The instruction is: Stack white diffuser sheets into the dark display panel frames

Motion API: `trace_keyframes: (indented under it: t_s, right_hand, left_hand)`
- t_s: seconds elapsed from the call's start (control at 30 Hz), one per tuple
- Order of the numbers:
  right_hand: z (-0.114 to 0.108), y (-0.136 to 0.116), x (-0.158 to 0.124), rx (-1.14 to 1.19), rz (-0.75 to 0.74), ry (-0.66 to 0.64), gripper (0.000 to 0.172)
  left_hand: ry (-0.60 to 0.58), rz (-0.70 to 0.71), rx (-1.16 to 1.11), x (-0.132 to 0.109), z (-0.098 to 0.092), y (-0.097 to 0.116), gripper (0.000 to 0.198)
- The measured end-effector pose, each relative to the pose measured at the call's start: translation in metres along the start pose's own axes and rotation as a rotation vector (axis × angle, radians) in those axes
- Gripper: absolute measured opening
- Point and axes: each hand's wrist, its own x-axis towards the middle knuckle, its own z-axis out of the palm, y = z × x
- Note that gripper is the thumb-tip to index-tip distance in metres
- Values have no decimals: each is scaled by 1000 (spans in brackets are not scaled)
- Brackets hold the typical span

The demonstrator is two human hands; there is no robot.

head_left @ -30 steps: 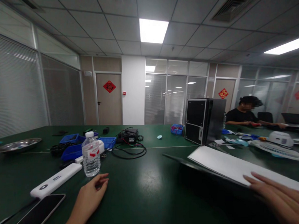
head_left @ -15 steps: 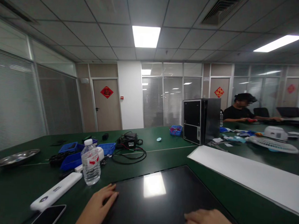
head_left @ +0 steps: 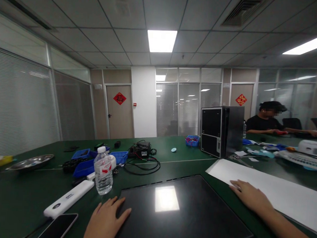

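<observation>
A flat black panel with a glossy face lies on the green table, reflecting a ceiling light. My left hand rests at the panel's left edge, its fingers spread and nothing held. Beyond the panel's right side, my right hand is at the near edge of a long white board. Its fingers reach over the edge; the thumb is hard to make out, and so is whether the fingertips press on the board.
A water bottle, a white power strip and a phone are at the left. Behind are blue bins, a black adapter with cables and a computer tower. A person sits at the far right.
My right hand has moved from the panel's lower right to the white board, right and away from me. My left hand stays by the panel's left edge. The camera view has turned slightly left.
</observation>
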Motion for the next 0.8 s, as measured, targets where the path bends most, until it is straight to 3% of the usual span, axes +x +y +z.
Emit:
trace_keyframes:
  t_s: [0.13,0.27,0.43,0.53,0.7,0.8]
  right_hand:
    - [-12,-2,-4,47,-6,-17,60]
    - [-26,-10,-9,-6,0,-46,50]
    - [-50,-44,-25,-148,-66,32,42]
    - [-68,-82,-45,-95,-223,59,34]
    - [-87,-137,-82,179,-703,-114,31]
    - [-86,-149,-88,189,-753,-72,33]
  left_hand:
    - [5,37,-26,5,12,-10,49]
    - [3,64,-45,12,21,-19,48]
    - [-40,69,-66,17,20,-22,53]
    - [-66,77,-83,15,15,-21,54]
    - [-158,142,-162,5,6,-14,62]
    - [-138,139,-147,2,4,-7,66]
